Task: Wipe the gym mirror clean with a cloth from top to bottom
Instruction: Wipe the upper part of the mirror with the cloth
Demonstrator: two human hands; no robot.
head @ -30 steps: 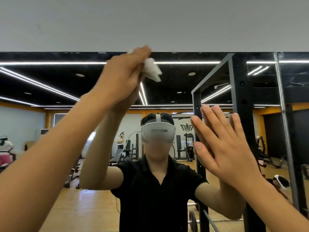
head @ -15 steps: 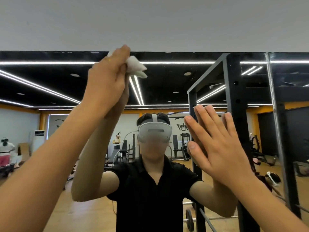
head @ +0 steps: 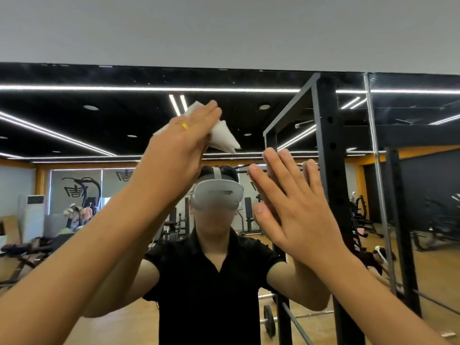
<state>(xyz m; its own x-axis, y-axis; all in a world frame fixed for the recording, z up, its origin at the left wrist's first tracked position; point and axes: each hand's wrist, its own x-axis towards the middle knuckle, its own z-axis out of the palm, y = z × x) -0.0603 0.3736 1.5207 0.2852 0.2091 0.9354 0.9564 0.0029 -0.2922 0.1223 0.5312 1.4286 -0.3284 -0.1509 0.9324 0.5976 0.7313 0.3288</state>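
The person is facing the big gym mirror (head: 74, 120). The left hand (head: 179, 155) is pressing a white cloth (head: 224, 138) on the glass, high up, a little under the mirror's top edge. Its fingers are lying straight over the cloth, not curled round it, and a yellow ring (head: 184, 125) is showing on one finger. The thumb is hidden. A corner of the cloth is sticking out to the right of the hand, and a bit is peeking out above the fingers. The right hand (head: 296, 212) is lower and to the right, near the cloth but not touching it. It is open, with fingers spread, leaning flat on the glass. In the mirror, a black rack (head: 328, 170) is showing behind that hand.
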